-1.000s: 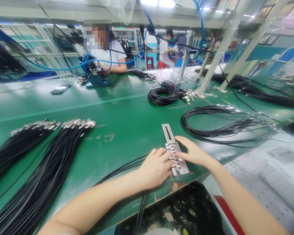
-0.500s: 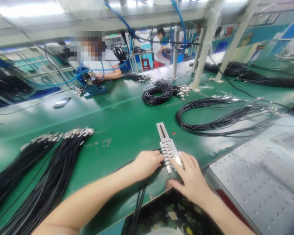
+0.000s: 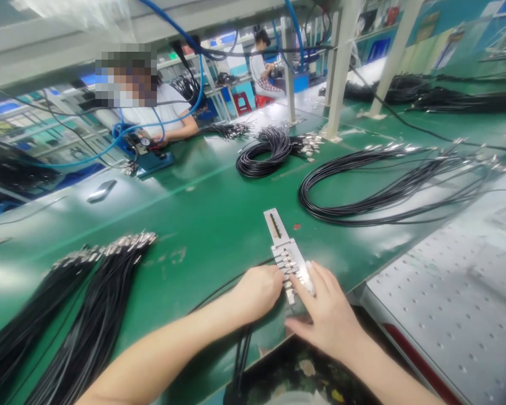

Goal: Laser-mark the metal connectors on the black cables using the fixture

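Observation:
A narrow metal fixture (image 3: 280,230) lies on the green bench, with several silver cable ends set in a row across its lower half. At its left edge, my left hand (image 3: 262,289) is closed, its fingertips pinched on a black cable whose end is hidden beneath them. More black cables (image 3: 241,354) hang below this hand over the bench edge. My right hand (image 3: 326,304) rests on the fixture's right side with fingers spread. Its index fingertip touches the lower cable ends, and the thumb is stretched out toward the bench edge.
Black cable bundles (image 3: 105,292) lie at left; a coil (image 3: 265,154) and a looped bundle (image 3: 333,208) lie beyond the fixture. A perforated metal plate (image 3: 442,304) is at right. Across the bench, a person (image 3: 172,109) sits by a blue press (image 3: 154,160). White posts (image 3: 341,73) rise from the bench.
My left hand has shifted slightly down along the fixture and closer to its lower cable ends. My right hand stays on the fixture. The whole view has tilted a little.

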Demonstrator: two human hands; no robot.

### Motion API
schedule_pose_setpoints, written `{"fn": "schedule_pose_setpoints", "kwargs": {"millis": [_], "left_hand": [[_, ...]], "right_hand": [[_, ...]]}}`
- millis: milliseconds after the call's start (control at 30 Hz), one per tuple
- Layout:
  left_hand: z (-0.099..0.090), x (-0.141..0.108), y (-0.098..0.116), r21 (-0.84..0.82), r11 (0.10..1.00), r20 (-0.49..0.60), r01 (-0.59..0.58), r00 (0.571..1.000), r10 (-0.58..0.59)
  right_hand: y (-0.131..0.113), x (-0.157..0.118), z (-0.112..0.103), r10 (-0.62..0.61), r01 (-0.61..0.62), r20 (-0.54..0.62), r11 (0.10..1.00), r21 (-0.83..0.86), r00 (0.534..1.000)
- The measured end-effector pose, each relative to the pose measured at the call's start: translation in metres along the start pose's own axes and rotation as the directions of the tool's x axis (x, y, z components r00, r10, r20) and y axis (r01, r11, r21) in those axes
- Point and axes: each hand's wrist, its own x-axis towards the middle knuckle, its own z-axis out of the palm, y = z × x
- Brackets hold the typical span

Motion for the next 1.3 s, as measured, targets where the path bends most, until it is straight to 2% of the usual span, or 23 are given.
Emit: {"fn": "schedule_pose_setpoints", "kwargs": {"millis": [167, 667, 967, 1300], "left_hand": [[-0.006, 0.001, 0.001, -0.004, 1.000, 0.031, -0.012, 0.999, 0.012], [-0.008, -0.004, 0.001, 0.038, 0.989, 0.029, 0.145, 0.989, -0.146], [-0.005, -0.004, -0.002, 0.034, 0.995, -0.002, 0.097, 0.995, -0.097], [0.012, -0.012, -0.008, -0.080, 0.997, -0.132, 0.016, 0.991, -0.026]], "right_hand": [[0.007, -0.003, -0.001, -0.034, 0.035, -0.016, 0.999, 0.032, 0.999], [0.007, -0.001, 0.000, -0.041, 0.041, -0.014, 0.999, -0.015, 0.999], [0.004, 0.001, -0.004, 0.000, 0.000, 0.006, 1.000, 0.004, 1.000], [0.000, 0.003, -0.001, 0.004, -0.004, -0.018, 1.000, -0.005, 1.000]]}}
